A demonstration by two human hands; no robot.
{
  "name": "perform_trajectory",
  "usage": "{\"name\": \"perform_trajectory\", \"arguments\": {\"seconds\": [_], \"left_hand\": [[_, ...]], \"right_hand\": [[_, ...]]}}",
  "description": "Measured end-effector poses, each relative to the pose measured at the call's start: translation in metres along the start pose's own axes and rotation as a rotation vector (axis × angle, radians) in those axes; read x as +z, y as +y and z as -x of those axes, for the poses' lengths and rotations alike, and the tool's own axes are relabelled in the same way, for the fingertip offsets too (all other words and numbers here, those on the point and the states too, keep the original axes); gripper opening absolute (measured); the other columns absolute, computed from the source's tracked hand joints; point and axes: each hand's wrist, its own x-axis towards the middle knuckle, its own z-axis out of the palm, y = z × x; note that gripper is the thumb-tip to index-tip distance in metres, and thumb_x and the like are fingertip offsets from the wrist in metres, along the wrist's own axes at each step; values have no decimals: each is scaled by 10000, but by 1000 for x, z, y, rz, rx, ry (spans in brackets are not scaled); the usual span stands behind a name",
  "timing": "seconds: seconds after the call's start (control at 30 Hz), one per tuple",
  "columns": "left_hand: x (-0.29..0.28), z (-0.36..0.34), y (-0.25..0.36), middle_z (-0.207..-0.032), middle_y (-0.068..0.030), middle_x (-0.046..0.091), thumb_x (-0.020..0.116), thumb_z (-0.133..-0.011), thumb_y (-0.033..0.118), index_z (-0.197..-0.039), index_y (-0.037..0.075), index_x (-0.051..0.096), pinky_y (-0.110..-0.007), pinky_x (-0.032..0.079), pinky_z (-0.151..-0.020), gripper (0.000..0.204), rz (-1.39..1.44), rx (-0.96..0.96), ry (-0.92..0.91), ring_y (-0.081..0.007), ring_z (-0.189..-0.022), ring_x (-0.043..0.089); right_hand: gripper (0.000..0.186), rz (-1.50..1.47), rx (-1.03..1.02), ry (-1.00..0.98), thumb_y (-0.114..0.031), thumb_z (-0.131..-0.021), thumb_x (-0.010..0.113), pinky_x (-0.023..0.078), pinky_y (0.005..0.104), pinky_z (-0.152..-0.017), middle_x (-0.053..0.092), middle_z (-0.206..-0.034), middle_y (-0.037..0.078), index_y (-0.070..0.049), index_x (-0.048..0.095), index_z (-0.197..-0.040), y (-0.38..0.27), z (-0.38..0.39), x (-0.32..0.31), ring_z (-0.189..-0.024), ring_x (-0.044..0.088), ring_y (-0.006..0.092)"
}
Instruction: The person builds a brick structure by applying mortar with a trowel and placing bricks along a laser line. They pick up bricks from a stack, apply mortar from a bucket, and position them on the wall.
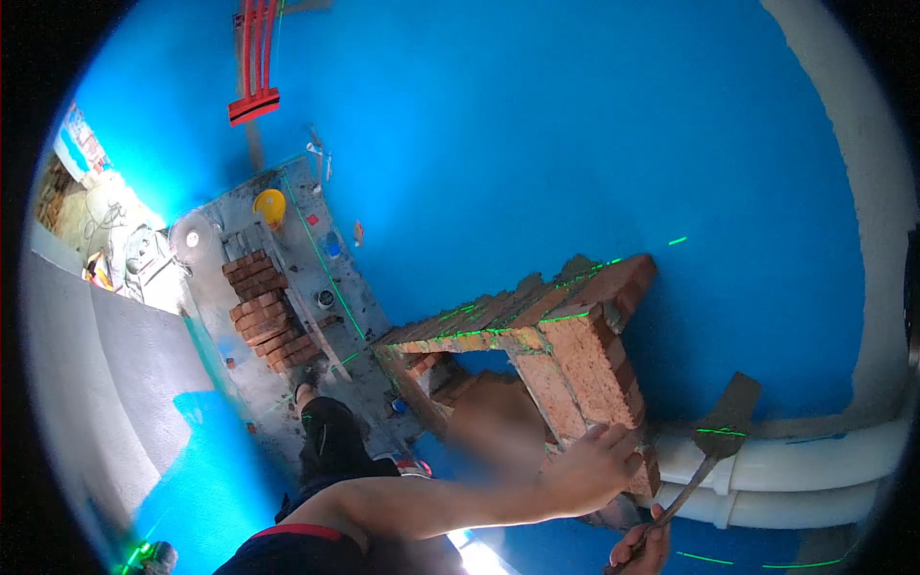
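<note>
A brick wall with wet mortar along its top course runs from the middle toward the right. My left hand reaches across to its near end, fingers bent over the edge of a brick there. Below and to the right, my right hand is closed round the handle of a trowel. The trowel's flat blade points up and away, in front of the white pipes, with grey mortar smears on it. A blurred patch hides part of the wall's inner side beside my left forearm.
White pipes run along the base of the blue wall. Stacked bricks, a yellow bucket and a fan stand at far left. Red conduits run down the wall. Green laser lines cross the floor and brickwork.
</note>
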Motion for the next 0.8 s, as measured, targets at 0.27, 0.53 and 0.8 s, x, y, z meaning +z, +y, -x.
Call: {"name": "perform_trajectory", "arguments": {"seconds": [0.27,0.53,0.8], "left_hand": [[-11,-106,-30,-1114,-204,544,554,-800,170,-972,-32,655,-468,386,-957,284,-456,-216,38,-374,-1109,481],[4,-159,-61,-1420,-335,327,535,-915,224,-1328,-69,467,-608,299,-1051,511,-791,-408,-326,-525,-1316,292],[34,-177,-91,-1407,-334,343,589,-895,309,-1365,-31,437,-562,452,-961,600,-1087,-562,-453,-509,-1234,423]], "right_hand": [[299,563,-246,-119,-227,-992,473,268,187,-330,535,-672,16,-14,563,-1182,-39,-24,57,-414,380,45],[310,745,-388,-165,-146,-944,557,331,234,-347,606,-757,74,-42,551,-1236,-59,-117,34,-436,447,78],[416,977,-521,-215,-128,-964,530,336,222,-400,616,-775,67,-108,457,-1373,-58,-148,63,-481,402,53]]}}
